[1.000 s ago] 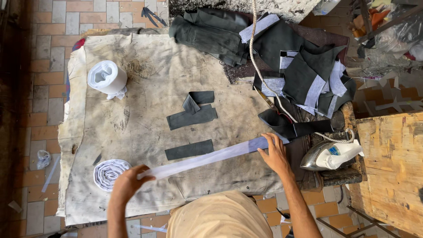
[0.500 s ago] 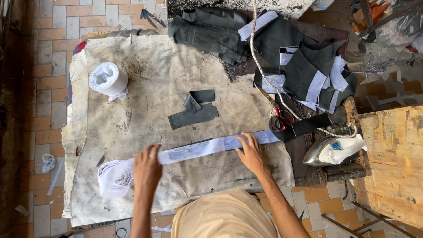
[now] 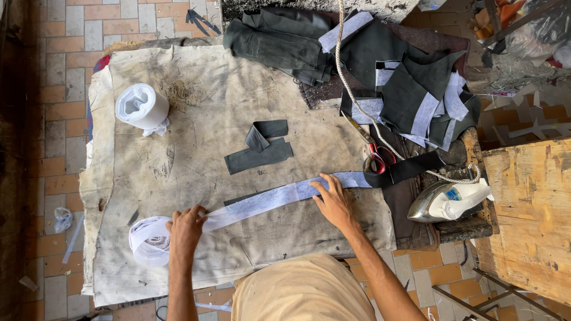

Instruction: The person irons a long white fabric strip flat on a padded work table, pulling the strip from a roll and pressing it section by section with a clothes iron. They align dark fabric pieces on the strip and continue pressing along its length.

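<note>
Roughly nearest: left hand (image 3: pixel 185 229) flat, fingers together, pressing the near end of a white interfacing strip (image 3: pixel 267 199) onto the cloth-covered bench (image 3: pixel 196 119), right beside the loose interfacing roll (image 3: pixel 148 241) it feeds from. Right hand (image 3: pixel 334 199) spread, palm down, pinning the same strip further along; nothing pinched by either hand. Strip lies stretched between both hands and runs on past the right hand toward the black strap (image 3: pixel 410 168). Likely very light, thin, floppy, no stiffness, slides easily on cloth; best held flat with palms or pinched at an edge near an end. Just beyond the strip: dark fabric pieces (image 3: pixel 259 154). Beyond the right hand: red-handled scissors (image 3: pixel 373 151), iron (image 3: pixel 449 201) to its right. Far: second white roll (image 3: pixel 141 106), pile of dark garment parts (image 3: pixel 392 71), cord (image 3: pixel 357 89).
</note>
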{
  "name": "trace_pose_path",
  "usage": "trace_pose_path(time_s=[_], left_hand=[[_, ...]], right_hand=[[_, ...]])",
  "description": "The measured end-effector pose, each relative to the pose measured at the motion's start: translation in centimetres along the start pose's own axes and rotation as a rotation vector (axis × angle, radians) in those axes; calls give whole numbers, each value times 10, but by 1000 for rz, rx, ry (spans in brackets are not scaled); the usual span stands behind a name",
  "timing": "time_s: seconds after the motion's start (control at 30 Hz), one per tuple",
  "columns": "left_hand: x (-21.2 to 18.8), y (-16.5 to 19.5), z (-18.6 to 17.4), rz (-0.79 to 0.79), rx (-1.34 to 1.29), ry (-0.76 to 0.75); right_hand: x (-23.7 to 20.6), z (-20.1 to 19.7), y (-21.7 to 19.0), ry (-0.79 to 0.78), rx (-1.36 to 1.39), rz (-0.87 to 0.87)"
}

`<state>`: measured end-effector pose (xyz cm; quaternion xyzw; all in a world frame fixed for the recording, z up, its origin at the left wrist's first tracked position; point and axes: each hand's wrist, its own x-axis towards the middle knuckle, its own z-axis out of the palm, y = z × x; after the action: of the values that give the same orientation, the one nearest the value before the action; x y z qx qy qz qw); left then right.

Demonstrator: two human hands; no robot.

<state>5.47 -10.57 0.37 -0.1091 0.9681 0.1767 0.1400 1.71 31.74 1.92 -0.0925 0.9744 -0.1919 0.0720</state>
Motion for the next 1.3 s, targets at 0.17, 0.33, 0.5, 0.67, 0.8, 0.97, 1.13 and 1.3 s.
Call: trace_pose_path(time_s=[0.17,0.33,0.5,0.67,0.8,0.97,1.13,1.3], left_hand=[[5,-9,-9,-25,33,-15],[14,-14,-14,-41,79,-14],[15,-18,-15,-44,36,14],[13,-19,-14,-46,52,24],[13,-22,-14,-22,59,80],[17,-23,-14,-60,127,57],[19,-17,-12,-66,237,60],[10,16,8,85,464,70]], right_hand=[[0,-4,-11,-49,-5,20],[1,1,-14,-1,21,-55],[3,7,-13,-57,51,8],[4,8,-15,-39,41,-13],[3,6,-17,-66,28,11],[4,8,-17,-53,29,-20],[4,15,-14,-42,17,-25],[2,19,-12,-32,18,-23]])
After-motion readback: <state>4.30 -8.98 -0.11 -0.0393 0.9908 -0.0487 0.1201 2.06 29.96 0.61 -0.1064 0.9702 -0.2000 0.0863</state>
